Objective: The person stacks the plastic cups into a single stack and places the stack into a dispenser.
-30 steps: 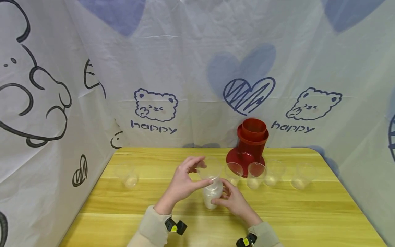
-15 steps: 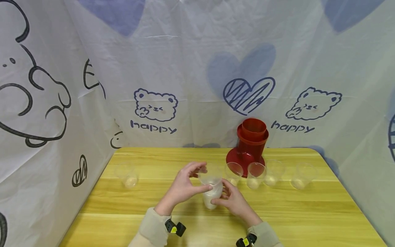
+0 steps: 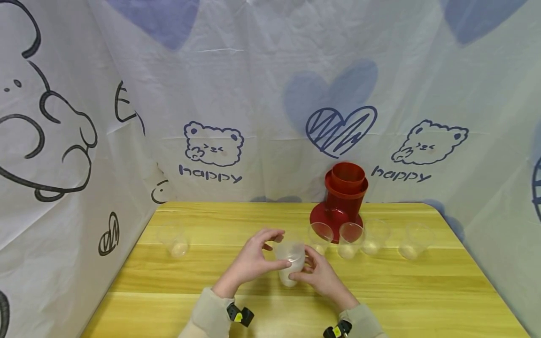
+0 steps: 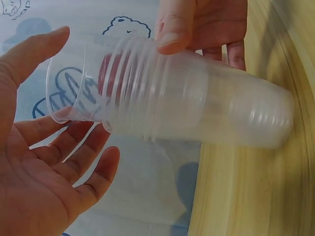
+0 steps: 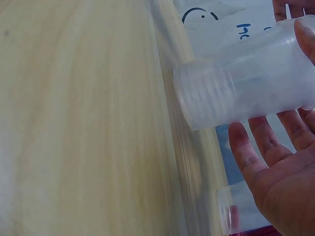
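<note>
A stack of clear plastic cups [image 4: 182,98] stands upright on the table in front of me, its rims bunched closely together. My right hand [image 3: 321,274] holds the side of the stack, thumb in front and fingers behind. At the top, my left hand [image 3: 255,260] grips the uppermost plastic cup [image 4: 74,83], which sits partly inside the stack with its rim above the others. In the left wrist view the left thumb and fingers span that cup's rim. The right wrist view shows the stack's nested bases [image 5: 202,98] beside the right fingers [image 5: 241,140].
Several single clear cups, one a clear cup [image 3: 350,239], stand along the right of the wooden table [image 3: 211,300]. Another clear cup [image 3: 177,246] is at the left. Behind them rises a red cylindrical holder [image 3: 344,197] on a round base. A printed curtain [image 3: 262,94] hangs behind.
My left hand has come down with the top cup, which now sits deeper in the stack. The right hand has stayed at the stack's side.
</note>
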{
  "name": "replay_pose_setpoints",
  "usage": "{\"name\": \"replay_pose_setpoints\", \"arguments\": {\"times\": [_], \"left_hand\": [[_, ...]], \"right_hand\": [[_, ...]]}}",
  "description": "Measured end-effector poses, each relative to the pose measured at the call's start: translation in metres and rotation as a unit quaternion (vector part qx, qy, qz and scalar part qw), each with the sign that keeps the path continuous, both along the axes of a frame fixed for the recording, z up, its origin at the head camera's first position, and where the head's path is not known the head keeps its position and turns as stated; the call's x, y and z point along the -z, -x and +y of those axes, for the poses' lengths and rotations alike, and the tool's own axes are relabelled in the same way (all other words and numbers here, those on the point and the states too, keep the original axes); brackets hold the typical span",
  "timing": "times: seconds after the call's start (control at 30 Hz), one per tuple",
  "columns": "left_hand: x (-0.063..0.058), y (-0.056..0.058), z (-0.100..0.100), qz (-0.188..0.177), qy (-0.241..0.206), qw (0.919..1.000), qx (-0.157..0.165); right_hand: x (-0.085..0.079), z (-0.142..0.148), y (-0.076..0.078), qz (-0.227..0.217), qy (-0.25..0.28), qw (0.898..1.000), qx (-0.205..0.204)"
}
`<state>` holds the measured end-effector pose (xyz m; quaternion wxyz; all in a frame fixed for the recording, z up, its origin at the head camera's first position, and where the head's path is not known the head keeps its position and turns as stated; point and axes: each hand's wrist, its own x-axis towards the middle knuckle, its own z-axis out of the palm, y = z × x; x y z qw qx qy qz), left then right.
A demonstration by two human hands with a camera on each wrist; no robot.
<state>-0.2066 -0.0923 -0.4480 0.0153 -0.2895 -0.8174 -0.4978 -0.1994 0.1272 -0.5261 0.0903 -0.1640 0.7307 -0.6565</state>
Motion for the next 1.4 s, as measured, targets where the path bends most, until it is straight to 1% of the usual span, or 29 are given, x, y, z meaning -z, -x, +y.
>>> {"name": "replay_pose_setpoints", "arguments": {"times": [0.13,0.4,0.53,0.87,1.0,1.23,1.4], "left_hand": [[0.004,0.0,0.0,0.008,0.015,0.9999,-0.003],[0.009,0.0,0.001,-0.001,0.05,0.9987,0.004],[0.01,-0.001,0.002,-0.007,0.055,0.9985,0.005],[0.014,-0.001,0.002,-0.01,0.061,0.998,0.012],[0.015,-0.001,0.002,-0.012,0.069,0.9975,0.008],[0.02,0.0,0.003,0.001,0.079,0.9969,0.005],[0.021,0.001,0.002,-0.007,0.079,0.9968,0.003]], "right_hand": [[-0.001,0.0,0.0,-0.004,-0.004,1.0,0.006],[-0.001,0.001,0.0,-0.008,-0.01,1.0,0.005],[-0.001,0.001,0.0,-0.007,-0.01,1.0,0.006],[-0.001,0.001,-0.001,0.014,-0.009,1.0,0.004],[-0.001,0.0,-0.001,0.01,-0.006,1.0,0.003],[-0.002,0.0,-0.002,0.007,-0.006,1.0,0.002],[-0.004,0.0,-0.002,-0.006,0.001,1.0,0.003]]}}
